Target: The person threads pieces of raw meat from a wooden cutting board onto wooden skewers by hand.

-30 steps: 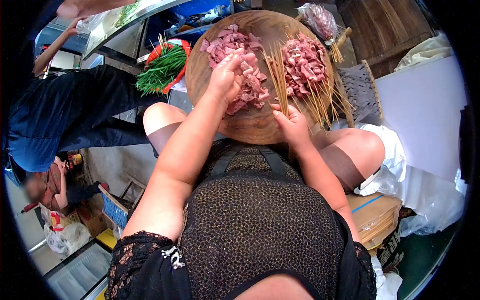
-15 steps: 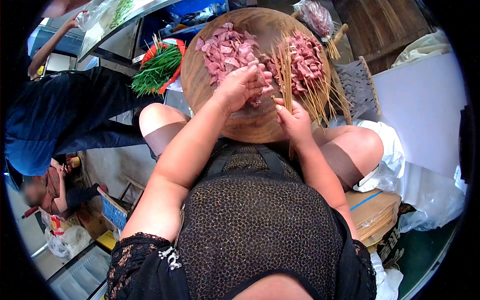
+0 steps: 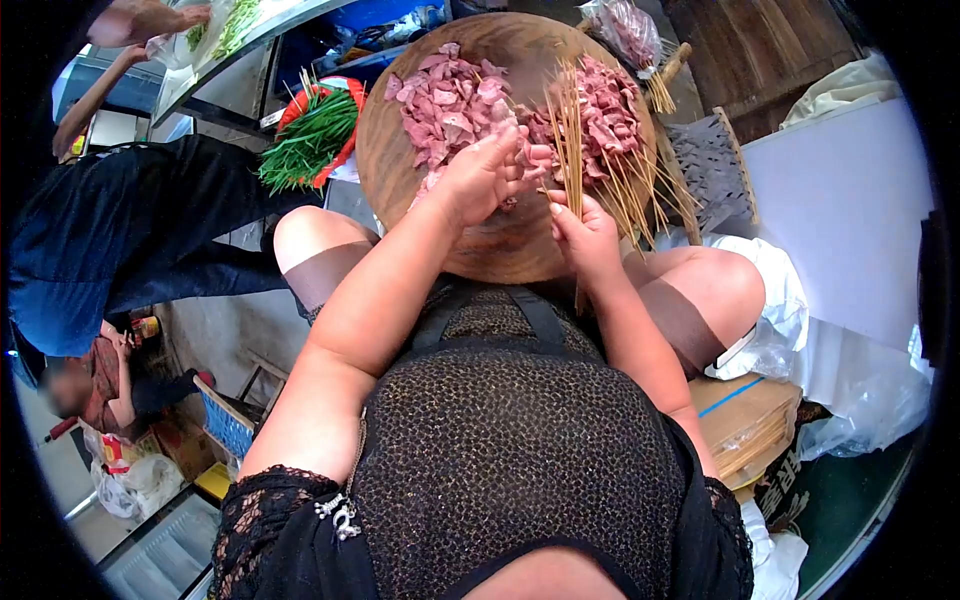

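A round wooden board (image 3: 400,190) rests in front of my lap. On its left side lies a loose pile of sliced raw pink meat (image 3: 450,105); on its right is a heap of threaded meat skewers (image 3: 605,105), sticks pointing toward me. My left hand (image 3: 485,180) is palm up over the board, fingers curled around slices of meat (image 3: 537,155), partly hidden by the fingers. Close beside it, my right hand (image 3: 588,235) is closed around an upright bundle of bamboo skewers (image 3: 570,140). A short skewer tip points from its thumb toward my left hand.
Green vegetables on sticks (image 3: 310,140) sit in a red bag at left. A bagged bunch of skewers (image 3: 630,35) lies beyond the board. Another person's hand (image 3: 150,20) is by a table at upper left; a person sits at lower left. A white panel (image 3: 830,190) stands right.
My left hand has shifted slightly, its fingers curling more around the meat. The right hand keeps its bundle nearly still. At upper left, another person's hand has come further into view.
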Motion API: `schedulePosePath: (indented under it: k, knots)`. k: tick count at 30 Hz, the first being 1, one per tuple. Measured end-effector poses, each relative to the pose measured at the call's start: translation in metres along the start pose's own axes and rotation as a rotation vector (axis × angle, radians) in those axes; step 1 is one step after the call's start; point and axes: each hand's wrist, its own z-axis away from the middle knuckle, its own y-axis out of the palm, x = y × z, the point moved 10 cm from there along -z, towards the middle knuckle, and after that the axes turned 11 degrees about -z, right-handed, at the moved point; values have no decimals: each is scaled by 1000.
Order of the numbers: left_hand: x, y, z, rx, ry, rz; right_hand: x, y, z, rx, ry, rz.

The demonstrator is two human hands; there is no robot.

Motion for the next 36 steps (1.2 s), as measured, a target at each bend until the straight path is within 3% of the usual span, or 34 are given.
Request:
schedulePosePath:
  k: [3,13,14,15,17,21,23,24,25,27,29,31,33,35,36]
  knots:
    - [3,3,4,-8,29,-233,-4,-3,-2,-8,-3,7]
    - [-9,9,3,-37,90,-247,9,-3,-2,-25,-65,49]
    - [-27,9,9,-61,127,-322,22,-12,-2,-87,-131,179]
    - [-37,-19,6,-230,180,-380,36,-21,-1,-150,-195,310]
    - [-65,-44,7,-314,270,-463,52,-41,1,-283,-115,726]
    - [-72,-66,14,-406,266,-715,42,-57,-2,-311,-22,722]
    - [-68,-30,16,-239,527,-1406,40,-56,4,-325,46,661]
    - [-55,-22,16,-178,415,-1543,65,-45,7,-324,-187,890]
    - [-50,1,23,-99,621,-1801,86,-28,15,-318,-428,1113]
    - [-29,-1,19,-26,514,-1966,100,-17,22,-309,-503,1119]
    - [-22,-1,23,-10,485,-2109,124,7,40,-274,-747,1087]
    - [-22,3,26,9,452,-2253,123,9,42,-274,-673,1063]
    - [-25,-7,25,-16,296,-2289,101,14,33,-102,-423,645]
    - [-34,-13,31,-76,372,-2160,79,10,26,-45,-374,520]
    - [-42,-17,33,-130,346,-2046,59,9,20,1,-199,355]
